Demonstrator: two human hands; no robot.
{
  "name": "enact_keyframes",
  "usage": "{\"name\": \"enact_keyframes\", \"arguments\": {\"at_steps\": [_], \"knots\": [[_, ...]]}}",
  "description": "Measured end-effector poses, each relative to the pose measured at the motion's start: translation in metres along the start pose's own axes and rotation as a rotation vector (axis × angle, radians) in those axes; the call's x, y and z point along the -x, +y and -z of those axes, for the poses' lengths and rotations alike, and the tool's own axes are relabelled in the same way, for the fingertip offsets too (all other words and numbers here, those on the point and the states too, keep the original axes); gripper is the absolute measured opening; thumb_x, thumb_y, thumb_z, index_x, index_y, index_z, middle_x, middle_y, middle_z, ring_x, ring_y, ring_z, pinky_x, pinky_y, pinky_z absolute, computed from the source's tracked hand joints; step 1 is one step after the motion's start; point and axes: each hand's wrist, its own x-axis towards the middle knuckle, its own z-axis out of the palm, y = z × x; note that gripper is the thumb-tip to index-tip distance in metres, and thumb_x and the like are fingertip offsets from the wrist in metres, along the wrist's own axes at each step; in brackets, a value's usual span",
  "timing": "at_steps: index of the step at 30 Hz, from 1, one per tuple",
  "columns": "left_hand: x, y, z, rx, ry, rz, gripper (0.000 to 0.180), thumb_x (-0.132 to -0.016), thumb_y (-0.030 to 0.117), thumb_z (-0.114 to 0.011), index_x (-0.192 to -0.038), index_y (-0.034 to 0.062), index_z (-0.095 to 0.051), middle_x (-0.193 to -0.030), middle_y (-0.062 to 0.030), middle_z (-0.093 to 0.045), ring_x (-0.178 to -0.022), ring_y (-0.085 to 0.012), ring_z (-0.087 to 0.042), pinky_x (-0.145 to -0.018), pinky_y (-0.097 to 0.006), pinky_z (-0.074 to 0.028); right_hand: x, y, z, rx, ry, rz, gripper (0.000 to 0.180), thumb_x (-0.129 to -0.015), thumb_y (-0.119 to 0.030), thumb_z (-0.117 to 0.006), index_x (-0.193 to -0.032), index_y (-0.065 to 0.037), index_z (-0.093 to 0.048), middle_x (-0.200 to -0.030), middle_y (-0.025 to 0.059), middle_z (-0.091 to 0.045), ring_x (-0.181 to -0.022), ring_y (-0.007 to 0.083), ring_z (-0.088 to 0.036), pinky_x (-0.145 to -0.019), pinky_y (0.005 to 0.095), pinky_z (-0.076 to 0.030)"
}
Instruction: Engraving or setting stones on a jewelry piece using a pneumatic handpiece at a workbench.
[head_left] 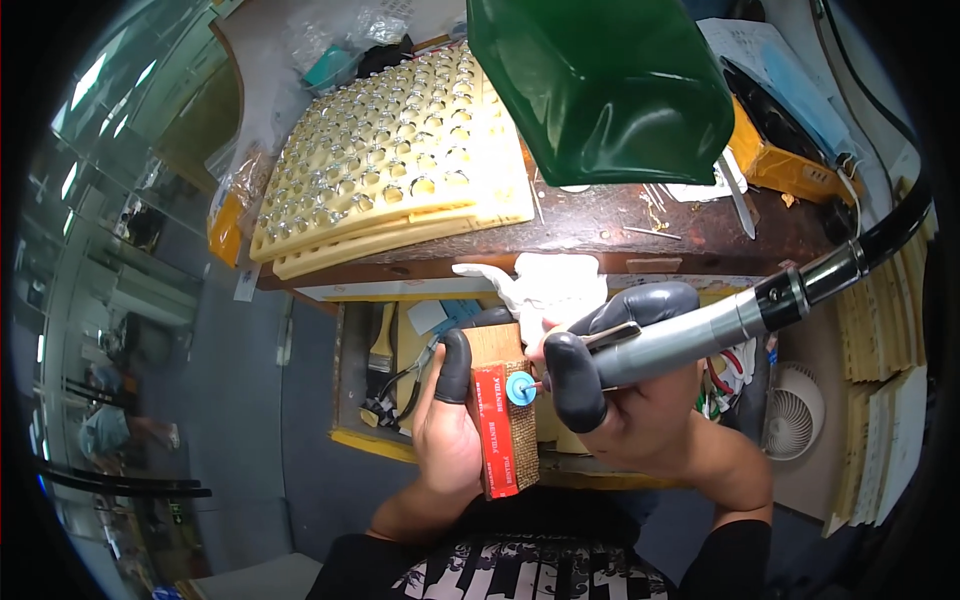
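My left hand [448, 438], with black covers on thumb and finger, is closed around a small wooden block [496, 345]. Red printed tape [495, 425] wraps one side of the block, and a coarse brown woven-looking face lies beside it. In my right hand [635, 420], also with black finger covers, is a silver rotary handpiece [690, 335] gripped like a pen. A small light-blue wheel [521, 389] at its tip sits against or just over the coarse face; exact contact is hard to make out. Behind the block, a white cloth [560, 285] hangs over the bench edge.
A cream tray [390, 205] holding many rings stands on the bench [620, 220]. A green lamp shade [610, 100] hangs overhead. Below is an open drawer [345, 390] with a brush [382, 338] and pliers. To the right are a white fan [795, 410] and stacked boards [870, 390].
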Motion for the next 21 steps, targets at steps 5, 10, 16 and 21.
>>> {"name": "enact_keyframes", "arguments": {"at_steps": [5, 10, 16, 21], "knots": [[0.0023, 0.0004, -0.0018, -0.070, -0.045, -0.044, 0.047, -0.110, 0.034, -0.032, -0.137, -0.0017, -0.046, -0.128, -0.0184, -0.058, -0.117, -0.0261, -0.060, -0.102, -0.040, -0.048, -0.0027, -0.0019, -0.0018, 0.025, 0.037, 0.011, 0.012, -0.090, -0.002, -0.065, -0.081, 0.001, -0.071, -0.073, 0.0072, -0.068, -0.061, 0.0141, -0.067, -0.063, 0.0278, -0.056], [0.0030, -0.0006, -0.0001, -0.043, -0.062, -0.056, 0.046, -0.110, 0.032, -0.033, -0.138, -0.0020, -0.045, -0.127, -0.0185, -0.059, -0.115, -0.0249, -0.061, -0.102, -0.038, -0.048, -0.0028, -0.0016, -0.0032, 0.034, 0.052, 0.020, 0.011, -0.089, -0.002, -0.066, -0.080, 0.000, -0.071, -0.072, 0.0071, -0.068, -0.063, 0.0140, -0.067, -0.062, 0.0271, -0.055], [0.0029, -0.0008, -0.0005, -0.042, -0.073, -0.075, 0.045, -0.110, 0.032, -0.034, -0.137, -0.0023, -0.046, -0.125, -0.0180, -0.060, -0.113, -0.0229, -0.062, -0.100, -0.036, -0.048, 0.0031, 0.0065, -0.0077, 0.007, 0.066, 0.041, 0.010, -0.089, -0.002, -0.066, -0.080, 0.001, -0.071, -0.073, 0.0069, -0.068, -0.064, 0.0138, -0.066, -0.066, 0.0271, -0.056], [0.0025, -0.0035, 0.0013, -0.039, -0.048, -0.091, 0.045, -0.110, 0.032, -0.034, -0.136, -0.0023, -0.046, -0.123, -0.0176, -0.060, -0.112, -0.0223, -0.062, -0.100, -0.036, -0.049, -0.0002, -0.0013, -0.0049, 0.029, 0.047, 0.015, 0.012, -0.089, -0.002, -0.066, -0.078, 0.000, -0.070, -0.072, 0.0064, -0.068, -0.063, 0.0136, -0.066, -0.068, 0.0273, -0.057]]}}
